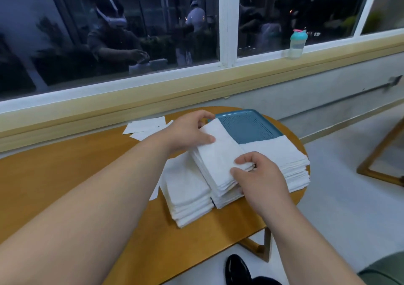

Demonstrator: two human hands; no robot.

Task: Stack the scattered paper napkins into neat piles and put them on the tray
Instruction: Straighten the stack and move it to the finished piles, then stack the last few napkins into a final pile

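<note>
At the rounded right end of the wooden table point(65, 164), one teal perforated tray point(251, 125) is set, its far part left bare. Its near part is covered by napkins, and three white piles are counted side by side. The right pile point(284, 160) is laid over the tray's near right part and reaches the table's right edge. The middle pile point(225, 199) is seen just beside it. The left pile point(188, 193) is touching the middle one, toward the table's near edge. Whether the tray reaches under the left pile cannot be told.

On top of the middle pile one tilted bundle of napkins point(218, 153) is held by both hands. Its far end is gripped by the left hand point(185, 131), with the thumb laid on top and the fingers curled over the far edge. Its near right edge is pinched by the right hand point(260, 179) between thumb and curled fingers.

At the table's far edge, left of the tray, at least three loose napkins point(144, 126) are lying flat and overlapping. One single sheet point(154, 191) is seen sticking out from under the left pile. One teal-lidded bottle point(297, 44) is stood on the windowsill point(328, 54).
</note>
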